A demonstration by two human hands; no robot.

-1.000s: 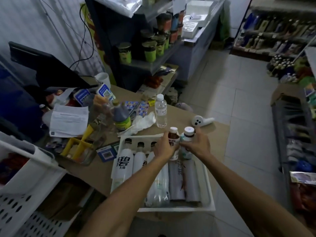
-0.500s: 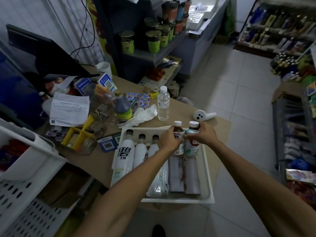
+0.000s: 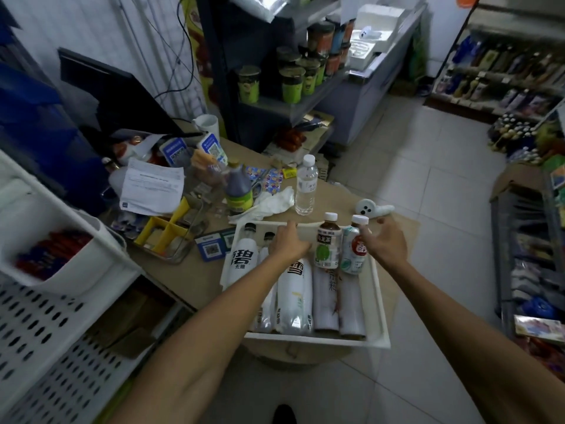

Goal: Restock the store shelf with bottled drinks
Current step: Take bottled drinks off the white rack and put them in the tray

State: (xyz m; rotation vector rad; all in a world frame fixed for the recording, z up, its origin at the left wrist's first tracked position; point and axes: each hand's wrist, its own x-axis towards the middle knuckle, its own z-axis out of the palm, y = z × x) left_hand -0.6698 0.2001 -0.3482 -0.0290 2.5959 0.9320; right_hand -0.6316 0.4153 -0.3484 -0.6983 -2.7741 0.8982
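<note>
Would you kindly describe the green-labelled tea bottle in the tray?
The tea bottle is small, clear plastic, holding brown liquid, with a white screw cap and a green-and-white label. It stands upright at the tray's far end, close beside a red-and-white bottle. The left hand and right hand do not grip it.

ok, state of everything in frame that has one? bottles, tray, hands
tea bottle: upright in tray, capped.
red-label bottle: upright in tray, capped.
white bottles: lying flat in tray.
water bottle: upright on counter, capped.
tray: on counter, loaded.
left hand: open, over lying bottles.
right hand: open, fingers spread beside red-label bottle.
</note>
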